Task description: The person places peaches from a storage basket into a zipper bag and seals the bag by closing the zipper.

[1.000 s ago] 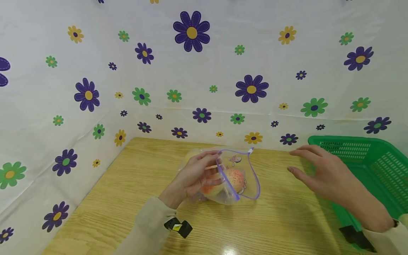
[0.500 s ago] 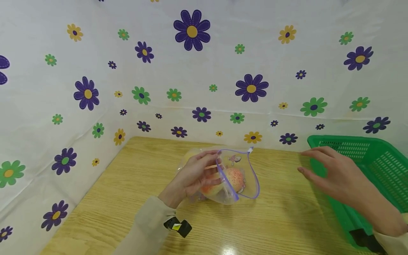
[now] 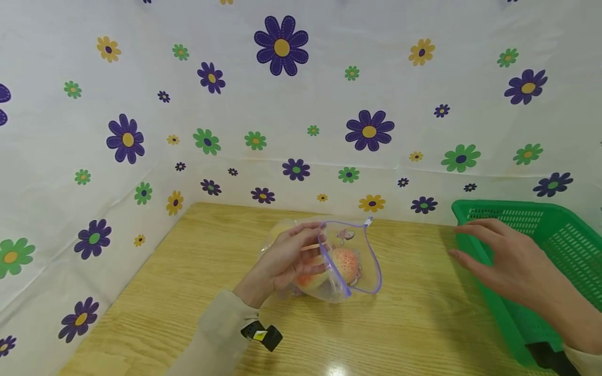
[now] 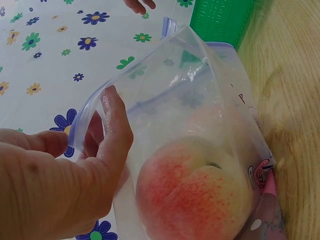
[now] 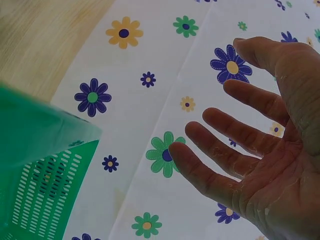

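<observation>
A clear zip bag point(image 3: 366, 241) with a purple rim lies on the table, its mouth spread to the right. My left hand point(image 3: 290, 257) holds the near lip of that mouth; in the left wrist view the thumb is on one side of the rim, the fingers on the other. Several peaches are inside, one speckled red near the opening point(image 3: 345, 265) and a large peach point(image 4: 195, 192) close to the wrist camera. My right hand point(image 3: 514, 263) hovers over the left edge of the green basket point(image 3: 510, 204), fingers spread and holding nothing in the right wrist view.
The basket has slotted walls and stands at the table's right side; its contents are mostly out of view. A white flowered cloth point(image 3: 291, 104) hangs behind and to the left of the wooden table point(image 3: 188, 292).
My right hand has moved right, from beside the basket to over its left edge. The left hand and the bag have stayed in place.
</observation>
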{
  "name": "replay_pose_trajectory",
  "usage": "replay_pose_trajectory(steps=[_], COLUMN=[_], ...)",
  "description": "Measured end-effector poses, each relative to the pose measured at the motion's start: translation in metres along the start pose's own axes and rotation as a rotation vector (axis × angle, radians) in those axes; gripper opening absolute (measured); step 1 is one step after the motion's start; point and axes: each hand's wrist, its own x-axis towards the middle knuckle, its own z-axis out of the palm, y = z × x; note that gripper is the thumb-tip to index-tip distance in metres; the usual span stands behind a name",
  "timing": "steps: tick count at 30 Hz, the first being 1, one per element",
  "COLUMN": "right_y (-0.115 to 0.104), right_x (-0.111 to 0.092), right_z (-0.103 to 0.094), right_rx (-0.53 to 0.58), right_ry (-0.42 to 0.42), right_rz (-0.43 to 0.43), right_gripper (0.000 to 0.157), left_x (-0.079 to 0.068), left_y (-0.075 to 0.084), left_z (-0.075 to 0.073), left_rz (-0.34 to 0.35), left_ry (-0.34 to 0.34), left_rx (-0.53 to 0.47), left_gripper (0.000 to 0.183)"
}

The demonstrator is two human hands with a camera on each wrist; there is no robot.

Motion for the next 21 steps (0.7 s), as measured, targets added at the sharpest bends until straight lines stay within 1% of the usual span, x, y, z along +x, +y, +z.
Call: replay_pose_trajectory(steps=[10,21], right_y=[0.008,0.015], right_x=[-0.005,-0.01], right_z=[-0.001,-0.003], right_rx=[-0.046,-0.059], right_ry=[0.009,-0.018], right_rz=[0.004,0.049], right_gripper=[0.049,0.051], left_x=[0.001,0.001], left_y=[-0.001,-0.001], left_z=[-0.001,0.0], left_rz=[-0.001,0.004], left_ry=[-0.009,-0.015], left_rx=[-0.013,-0.006], left_gripper=[0.038,0.042])
